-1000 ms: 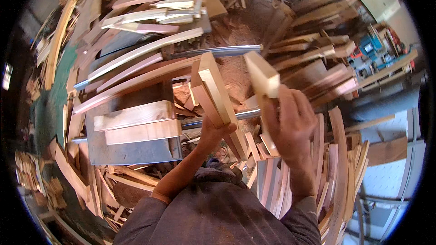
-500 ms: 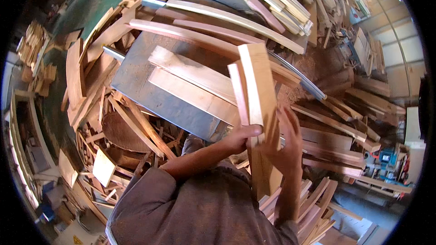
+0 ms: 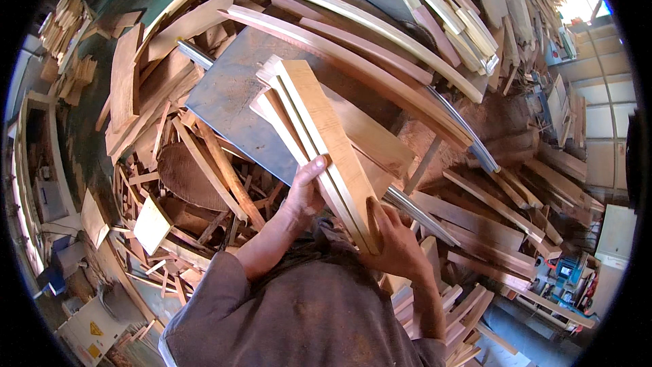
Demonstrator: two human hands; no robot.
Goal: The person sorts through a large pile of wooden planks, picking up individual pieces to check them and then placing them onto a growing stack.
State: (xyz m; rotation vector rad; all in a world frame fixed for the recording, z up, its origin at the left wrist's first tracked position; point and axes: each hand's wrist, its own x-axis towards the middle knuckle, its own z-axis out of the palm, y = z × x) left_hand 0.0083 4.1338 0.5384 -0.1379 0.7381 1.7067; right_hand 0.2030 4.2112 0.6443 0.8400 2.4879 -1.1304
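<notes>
A small stack of pale wooden boards [image 3: 322,136] slants up and left in front of my body, held face to face. My left hand [image 3: 303,190] is closed round its left side, the thumb pressed over the narrow edges. Low on the right side, my right hand [image 3: 394,238] grips the stack near its lower end; part of its fingers is hidden behind the wood. Beyond the stack, another board [image 3: 380,139] lies on the blue-grey metal table [image 3: 224,105], partly covered by what I hold.
Long reddish strips [image 3: 339,61] span the table's far side. A metal rail [image 3: 465,126] runs along the right. Offcuts and a round log end [image 3: 193,177] crowd the lower left. Stacked planks [image 3: 475,231] lie to the right, and a teal power tool [image 3: 565,268] stands farther right.
The held stack has swung from nearly upright to leaning left. My right hand, lifted and blurred beside the boards before, now grips their lower end. The whole view has shifted slightly.
</notes>
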